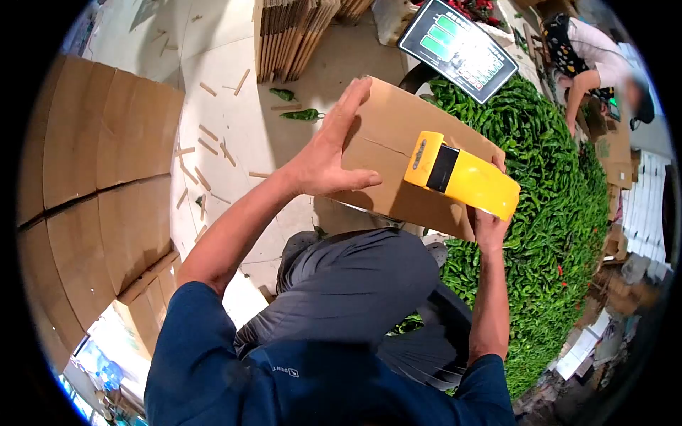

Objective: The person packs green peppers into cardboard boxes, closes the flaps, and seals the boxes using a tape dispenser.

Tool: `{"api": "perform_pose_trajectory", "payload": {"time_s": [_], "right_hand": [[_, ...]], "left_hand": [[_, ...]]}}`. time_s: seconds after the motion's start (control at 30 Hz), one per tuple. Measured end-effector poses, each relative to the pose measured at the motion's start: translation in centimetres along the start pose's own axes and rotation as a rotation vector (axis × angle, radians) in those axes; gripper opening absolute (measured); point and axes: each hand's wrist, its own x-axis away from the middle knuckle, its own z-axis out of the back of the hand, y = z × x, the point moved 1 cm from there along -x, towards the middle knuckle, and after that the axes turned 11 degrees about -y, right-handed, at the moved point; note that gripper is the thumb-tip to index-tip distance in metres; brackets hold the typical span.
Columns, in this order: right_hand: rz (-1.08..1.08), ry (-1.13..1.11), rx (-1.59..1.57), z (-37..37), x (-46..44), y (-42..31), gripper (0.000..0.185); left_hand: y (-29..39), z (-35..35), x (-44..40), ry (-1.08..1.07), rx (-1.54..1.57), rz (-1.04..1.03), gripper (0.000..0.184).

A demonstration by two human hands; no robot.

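Note:
A closed cardboard box [387, 121] lies at an angle in front of me, above my knees. My left hand [330, 160] is at its left end, fingers stretched along the edge and thumb spread apart over the top. Over the box's right part is a yellow tape dispenser [479, 181] with a black band. My right hand [489, 226] grips the dispenser at its right end; the dispenser hides most of the fingers. Whether that hand also touches the box is hidden.
Green peppers [540, 270] form a large heap on the right. A scale display [458, 46] stands above the box. Stacked cartons [106, 170] rise at left; flattened cardboard [295, 35] stands at the back. Cardboard strips [206, 177] litter the floor. Another person [593, 53] bends at upper right.

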Motion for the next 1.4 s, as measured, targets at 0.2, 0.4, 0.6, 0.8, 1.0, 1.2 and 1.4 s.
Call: {"api": "perform_pose_trajectory", "payload": {"time_s": [0.2, 0.4, 0.6, 0.8, 1.0, 1.2, 1.4], "right_hand": [[0.006, 0.028, -0.111, 0.1, 0.2, 0.9, 0.058], [-0.004, 0.016, -0.119, 0.4, 0.4, 0.6, 0.052], [0.052, 0.01, -0.039, 0.4, 0.2, -0.2, 0.05], [-0.044, 0.004, -0.215, 2.1, 0.1, -2.4, 0.064], [0.02, -0.208, 0.085, 9.8, 0.0, -2.1, 0.073], [-0.149, -0.206, 0.232, 18.1, 3.3, 3.3, 0.076], [-0.187, -0.132, 0.119, 14.9, 5.5, 11.2, 0.073]], "left_hand": [[-0.3, -1.1, -0.2, 0.119, 0.038, -0.073, 0.119], [-0.2, -0.6, -0.5, 0.03, -0.174, -0.108, 0.113], [0.2, 3.3, -1.5, -0.241, -0.647, -0.128, 0.107], [0.4, 2.9, -1.8, -0.251, -0.62, -0.098, 0.082], [1.1, 3.4, -2.0, -0.283, -0.529, -0.09, 0.083], [0.7, 2.8, -2.2, -0.245, -0.535, -0.073, 0.077], [1.0, 3.1, -2.1, -0.299, -0.534, 0.052, 0.085]]}}
